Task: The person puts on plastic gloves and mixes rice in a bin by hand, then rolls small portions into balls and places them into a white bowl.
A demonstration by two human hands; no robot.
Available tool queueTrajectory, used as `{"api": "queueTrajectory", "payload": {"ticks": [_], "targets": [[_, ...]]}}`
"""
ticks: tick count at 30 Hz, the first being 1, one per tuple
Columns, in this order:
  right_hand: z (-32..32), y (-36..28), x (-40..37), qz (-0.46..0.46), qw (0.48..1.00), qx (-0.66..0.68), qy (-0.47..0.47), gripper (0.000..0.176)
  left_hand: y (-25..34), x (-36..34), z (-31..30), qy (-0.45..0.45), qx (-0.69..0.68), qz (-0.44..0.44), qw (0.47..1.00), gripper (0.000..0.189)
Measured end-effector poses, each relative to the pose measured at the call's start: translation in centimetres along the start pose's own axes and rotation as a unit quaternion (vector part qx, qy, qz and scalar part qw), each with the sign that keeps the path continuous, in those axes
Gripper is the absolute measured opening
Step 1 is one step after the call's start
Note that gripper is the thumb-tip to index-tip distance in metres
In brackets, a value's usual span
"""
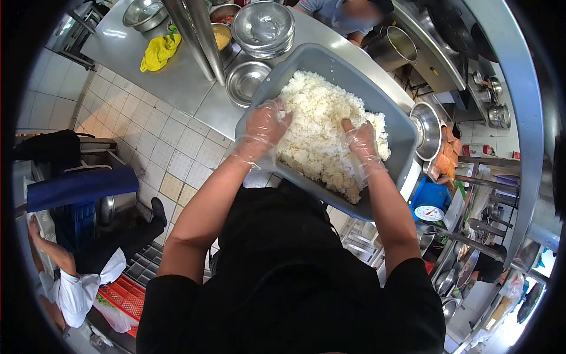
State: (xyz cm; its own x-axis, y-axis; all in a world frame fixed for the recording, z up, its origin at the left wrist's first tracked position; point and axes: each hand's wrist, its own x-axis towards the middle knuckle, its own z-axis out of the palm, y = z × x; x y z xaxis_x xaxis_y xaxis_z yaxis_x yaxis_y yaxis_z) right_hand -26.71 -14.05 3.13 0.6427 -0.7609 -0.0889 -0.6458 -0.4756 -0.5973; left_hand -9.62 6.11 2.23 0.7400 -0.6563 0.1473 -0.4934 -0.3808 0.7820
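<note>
Rice [318, 112]: a big white cooked heap, centre-right of the frame, filling most of the gray plastic tub [399, 127], with bare gray showing along the right side.
Left hand [265, 128]: here it is at the heap's left edge, in a clear plastic glove, loosely cupped, thumb apart from the fingers and touching the grains; whether it pinches any, I cannot tell.
Right hand [361, 143]: gloved too, over on the heap's right side, partly open, thumb and fingers parted, their tips down in the rice; a clump in its grip, I cannot tell.
Tub's footing: up on the steel table [171, 97], set at a slant, its lower part out past the near edge.
Beside the tub: a steel bowl [246, 82] just off its left side, a stack of steel bowls [263, 29] above that, another steel bowl [425, 131] close by on the right.
Upper left: yellow cloth [160, 53] crumpled on the steel, left of two metal posts [203, 41].
Right side: blue dial scale [429, 203], white face showing.
Co-workers: one person [339, 13] at top right of centre, another in a white top [82, 292] at lower left, near a red crate [125, 301].
</note>
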Motion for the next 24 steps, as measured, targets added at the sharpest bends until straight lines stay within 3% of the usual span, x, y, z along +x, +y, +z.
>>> {"api": "queueTrajectory", "payload": {"ticks": [2, 4, 5, 7, 8, 10, 11, 13, 14, 15, 16, 17, 18, 19, 21, 22, 23, 24], "targets": [[-0.8, -0.6, 0.3, -0.022, 1.0, -0.015, 0.002, 0.043, 0.8, 0.6, -0.1, -0.018, 0.021, 0.007, 1.0, 0.024], [-1.3, -0.9, 1.1, 0.028, 0.992, -0.091, -0.087, 0.04, 1.3, 1.4, -0.5, -0.039, 0.043, 0.013, 0.998, 0.026], [-1.2, -0.5, 1.1, 0.028, 0.992, -0.09, -0.088, 0.04, 1.3, 1.9, -0.6, -0.082, 0.083, 0.032, 0.993, 0.03], [-1.0, 0.7, 1.1, -0.123, 0.989, 0.041, -0.072, 0.052, 1.0, 2.2, -0.3, -0.129, 0.119, 0.051, 0.983, 0.037], [-1.1, 1.2, 1.4, -0.12, 0.989, 0.038, -0.074, 0.052, 0.8, 1.9, 0.0, -0.101, 0.118, 0.068, 0.986, 0.034], [-1.3, 1.5, 2.6, -0.065, 0.989, -0.076, -0.111, 0.08, -0.5, 1.8, 0.8, -0.073, 0.112, 0.08, 0.988, 0.032], [-1.2, 1.6, 2.8, -0.062, 0.988, -0.079, -0.118, 0.08, -1.6, 1.6, 1.3, -0.075, 0.104, 0.082, 0.988, 0.028], [-1.3, 0.4, 3.2, -0.177, 0.957, -0.134, -0.188, 0.087, -3.7, 0.6, 2.0, -0.079, 0.095, 0.083, 0.989, 0.026], [-0.5, -0.8, 2.9, -0.138, 0.938, -0.152, -0.28, 0.104, -4.6, -0.1, 2.2, -0.099, 0.088, 0.075, 0.988, 0.036], [1.4, -1.0, 2.2, -0.136, 0.937, -0.155, -0.283, 0.104, -5.0, -0.6, 2.4, -0.116, 0.081, 0.068, 0.988, 0.051], [3.8, -0.8, 1.8, -0.167, 0.904, -0.272, -0.284, 0.111, -4.6, -0.6, 2.4, -0.114, 0.078, 0.067, 0.988, 0.051], [5.3, -0.9, 1.4, -0.197, 0.857, -0.384, -0.283, 0.117, -3.6, -0.8, 2.3, -0.145, 0.138, 0.058, 0.978, 0.066], [5.7, -1.9, 1.6, -0.199, 0.854, -0.387, -0.286, 0.117, -2.8, -0.8, 2.1, -0.176, 0.197, 0.048, 0.963, 0.083], [5.9, -3.2, 2.1, -0.153, 0.85, -0.397, -0.31, 0.119, -2.1, -0.7, 1.8, -0.176, 0.194, 0.043, 0.964, 0.083], [6.5, -3.4, 3.3, -0.108, 0.842, -0.409, -0.335, 0.12, -1.3, -0.5, 1.4, -0.288, 0.259, 0.009, 0.922, 0.099], [7.3, -2.5, 3.6, -0.086, 0.855, -0.403, -0.315, 0.117, -2.2, -0.5, 2.3, -0.291, 0.257, 0.006, 0.922, 0.099], [8.1, -1.8, 4.0, -0.066, 0.869, -0.395, -0.29, 0.114, -3.6, 0.1, 3.5, -0.308, 0.269, 0.04, 0.912, 0.084], [8.3, -0.9, 4.0, -0.107, 0.903, -0.333, -0.249, 0.106, -4.6, 0.1, 4.2, -0.328, 0.281, 0.074, 0.899, 0.071]]}}
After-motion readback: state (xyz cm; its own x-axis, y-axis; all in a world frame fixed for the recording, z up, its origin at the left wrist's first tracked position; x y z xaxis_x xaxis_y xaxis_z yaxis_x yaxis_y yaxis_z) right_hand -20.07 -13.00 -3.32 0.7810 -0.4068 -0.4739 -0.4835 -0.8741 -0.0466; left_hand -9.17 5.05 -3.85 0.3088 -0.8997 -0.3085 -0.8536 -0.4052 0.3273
